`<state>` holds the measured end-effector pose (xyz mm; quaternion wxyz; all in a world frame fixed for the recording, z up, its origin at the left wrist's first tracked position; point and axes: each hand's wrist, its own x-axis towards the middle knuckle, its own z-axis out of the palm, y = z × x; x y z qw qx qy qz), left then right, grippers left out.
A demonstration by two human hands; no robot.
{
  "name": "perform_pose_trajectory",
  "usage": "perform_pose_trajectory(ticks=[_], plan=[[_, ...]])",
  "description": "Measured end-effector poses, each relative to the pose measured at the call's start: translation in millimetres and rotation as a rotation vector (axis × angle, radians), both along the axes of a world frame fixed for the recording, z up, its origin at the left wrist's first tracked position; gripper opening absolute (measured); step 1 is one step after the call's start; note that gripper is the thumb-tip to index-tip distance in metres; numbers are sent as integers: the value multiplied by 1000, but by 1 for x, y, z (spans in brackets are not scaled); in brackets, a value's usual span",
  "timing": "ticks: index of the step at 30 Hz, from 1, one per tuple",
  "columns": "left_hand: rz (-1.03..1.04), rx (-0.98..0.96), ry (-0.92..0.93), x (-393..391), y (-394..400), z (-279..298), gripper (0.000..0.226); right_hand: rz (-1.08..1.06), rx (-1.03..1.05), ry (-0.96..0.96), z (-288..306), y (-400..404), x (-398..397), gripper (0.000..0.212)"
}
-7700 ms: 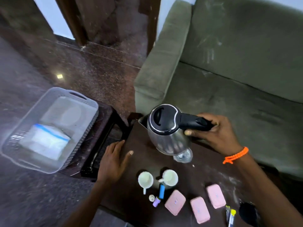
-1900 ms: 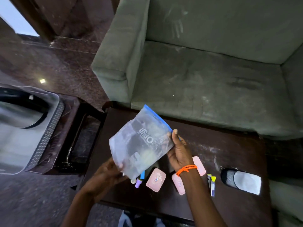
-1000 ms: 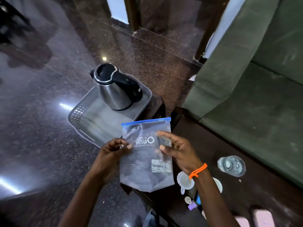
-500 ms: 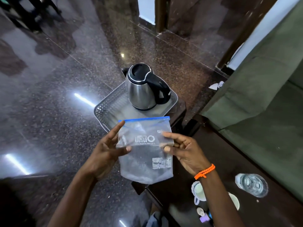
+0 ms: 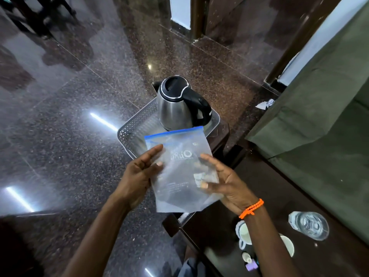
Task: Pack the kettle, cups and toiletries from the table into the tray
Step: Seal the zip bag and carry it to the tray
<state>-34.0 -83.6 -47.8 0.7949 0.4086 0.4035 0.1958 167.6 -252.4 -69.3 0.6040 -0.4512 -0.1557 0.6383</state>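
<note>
Zip bag (image 5: 180, 168) between hands — kettle (image 5: 177, 104) trayed

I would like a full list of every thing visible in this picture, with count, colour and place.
kettle: one, steel with black lid and handle, standing in the tray
tray: one, grey, on a dark stand left of the table
zip bag: one, clear with blue strip, held above the tray
cups: two, white, on the table
glass: one, clear, on the table
small bottles: white and purple, count unclear
table: one, dark brown
sofa: one, green
left hand: on the bag
right hand: on the bag, orange wristband
</note>
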Motion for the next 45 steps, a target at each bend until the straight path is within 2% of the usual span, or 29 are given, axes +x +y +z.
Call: perform_pose_trajectory(ticks=[4,9,11,13,15,18,23,26,28,30,32,35,38,40,43,45], plan=[[-42,-74,-83,-2,11,0,67,83,-3,-56,3,-3,-1,74],[29,-61,-67,1,20,1,84,130,28,-68,11,-4,4,80],[77,-84,-95,3,19,1,83,138,24,-91,13,-3,5,82],[143,-133,-127,7,14,0,72,137,12,-129,13,-1,5,84],[187,-135,-55,9,4,-3,64,112,8,-159,10,2,5,86],[107,-49,89,3,-11,-9,63,73,16,-241,3,7,10,78],[-191,172,95,-16,3,-4,59,-110,-17,-273,-7,14,23,43],[-276,308,138,-17,19,6,68,-57,7,-312,-6,19,31,50],[-224,452,225,-16,30,13,66,-12,13,-366,-1,24,34,55],[-145,586,318,-15,41,19,58,-26,-5,-466,5,31,35,55],[-137,686,382,-13,48,25,49,-56,-17,-655,12,39,32,53],[-170,791,460,-12,49,24,37,-72,13,-1027,21,52,27,32],[-49,883,546,-10,56,18,25,-70,29,-1165,29,63,19,15],[63,943,572,-6,67,15,25,-168,84,-1286,31,72,11,10],[198,1024,556,5,99,10,33,-403,245,-1593,29,94,-9,12],[174,1101,574,8,127,3,30,-404,320,-1800,21,112,-28,13]])
